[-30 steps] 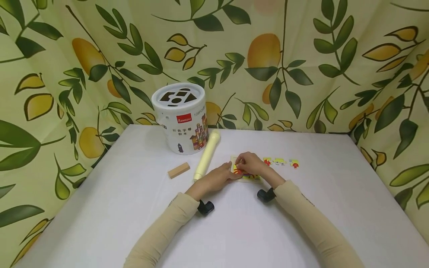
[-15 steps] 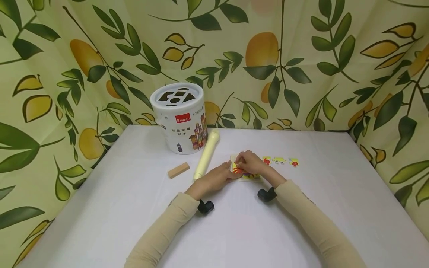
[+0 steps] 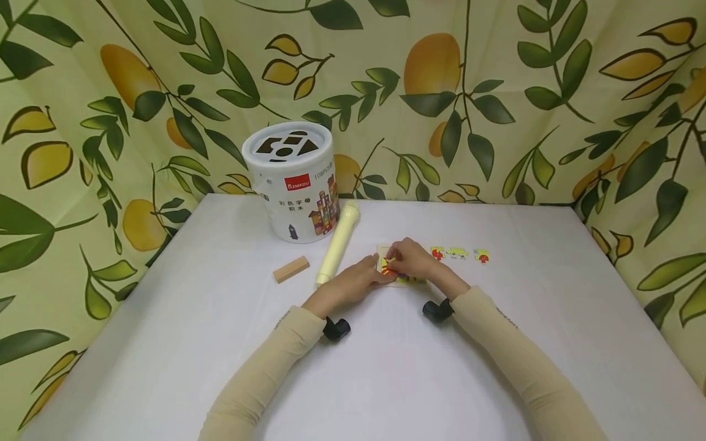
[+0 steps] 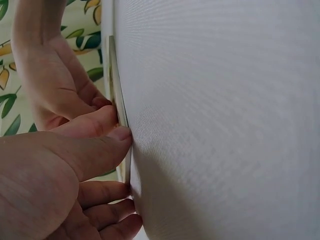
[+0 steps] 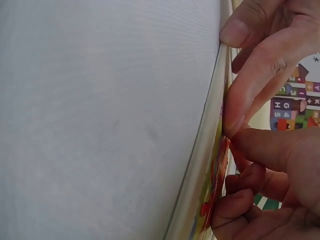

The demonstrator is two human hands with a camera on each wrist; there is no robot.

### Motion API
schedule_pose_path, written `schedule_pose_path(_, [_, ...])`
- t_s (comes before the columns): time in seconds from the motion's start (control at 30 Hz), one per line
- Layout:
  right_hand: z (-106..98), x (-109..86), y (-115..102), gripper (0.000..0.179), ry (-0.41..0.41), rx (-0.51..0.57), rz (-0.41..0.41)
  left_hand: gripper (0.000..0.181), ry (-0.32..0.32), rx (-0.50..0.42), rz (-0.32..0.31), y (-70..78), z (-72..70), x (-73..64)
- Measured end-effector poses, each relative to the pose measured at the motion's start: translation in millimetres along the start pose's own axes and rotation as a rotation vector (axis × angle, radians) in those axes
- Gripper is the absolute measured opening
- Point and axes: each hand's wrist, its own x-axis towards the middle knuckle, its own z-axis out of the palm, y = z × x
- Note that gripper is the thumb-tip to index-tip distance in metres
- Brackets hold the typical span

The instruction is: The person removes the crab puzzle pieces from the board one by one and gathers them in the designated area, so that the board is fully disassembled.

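Observation:
A small, flat jigsaw puzzle board (image 3: 406,283) with a pale rim and a red and yellow picture lies on the white table. My left hand (image 3: 355,282) grips its near left corner, thumb on the near edge and other fingers along the left side. Its index finger presses on the picture, as the right wrist view shows. My right hand (image 3: 410,257) reaches over the board from the right. Its thumb and index finger pinch a puzzle piece (image 5: 226,145) at the picture's surface, mostly hidden by the fingertips.
Right of the board lie loose puzzle pieces (image 3: 457,252) in a row. A pale yellow tube (image 3: 337,244) and a wooden block (image 3: 291,269) are to the left. Behind them stands a white bucket (image 3: 292,184) with shape holes in its lid. A patterned curtain (image 3: 375,141) borders the table.
The head view has tilted slightly, so everything sits a little higher in it. Both hands stay at the board, with the right fingers shifting only slightly.

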Motion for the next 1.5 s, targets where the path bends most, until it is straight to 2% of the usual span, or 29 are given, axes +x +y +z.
schedule_pose_path(0.2, [-6.4, 1.2, -2.0, 0.025, 0.019, 0.000, -0.009, 0.031, 0.009, -0.002, 0.003, -0.4, -6.6, 2.7])
schedule_pose_path(0.27, [-6.8, 1.4, -2.0, 0.025, 0.020, 0.005, -0.018, 0.032, -0.002, -0.015, -0.015, -0.1, -7.5, 2.7])
schedule_pose_path(0.43, [-3.2, 0.2, -2.9, 0.021, 0.003, 0.050, -0.006, 0.031, -0.018, -0.028, -0.007, -1.1, -3.8, 0.9])
schedule_pose_path(0.6, [-1.3, -2.0, -2.5, 0.022, 0.018, 0.063, 0.007, 0.031, 0.007, -0.023, 0.021, -0.7, -1.2, 0.5])
schedule_pose_path(0.67, [-2.3, -2.4, -2.0, 0.020, 0.043, 0.064, 0.025, 0.031, 0.005, -0.022, 0.014, 0.0, -1.3, 0.7])
schedule_pose_path(0.87, [-9.8, 1.6, 5.0, 0.014, 0.093, 0.126, 0.104, 0.033, -0.058, -0.027, -0.086, 2.3, -2.8, 1.8])
schedule_pose_path(1.0, [-21.4, 2.1, 13.5, 0.018, 0.084, 0.210, 0.191, 0.034, -0.071, -0.019, -0.093, 3.3, -3.0, 2.0])
schedule_pose_path(1.1, [-36.5, -6.5, 23.7, 0.021, 0.064, 0.249, 0.289, 0.034, -0.072, -0.026, -0.081, 4.5, -2.2, 2.5])
schedule_pose_path(1.17, [-47.0, -15.8, 32.7, 0.022, 0.051, 0.241, 0.358, 0.034, -0.068, -0.031, -0.084, 4.7, -2.0, 2.3])
schedule_pose_path(1.27, [-57.9, -32.5, 48.2, 0.023, 0.029, 0.217, 0.418, 0.034, -0.065, -0.038, -0.097, 4.6, -2.4, 1.5])
schedule_pose_path(1.37, [-61.0, -47.3, 62.0, 0.022, 0.022, 0.187, 0.436, 0.035, -0.068, -0.044, -0.110, 3.6, -2.4, 1.3])
schedule_pose_path(1.5, [-55.3, -58.2, 66.7, 0.019, 0.048, 0.141, 0.409, 0.035, -0.058, -0.045, -0.087, 2.6, -1.4, 1.7])
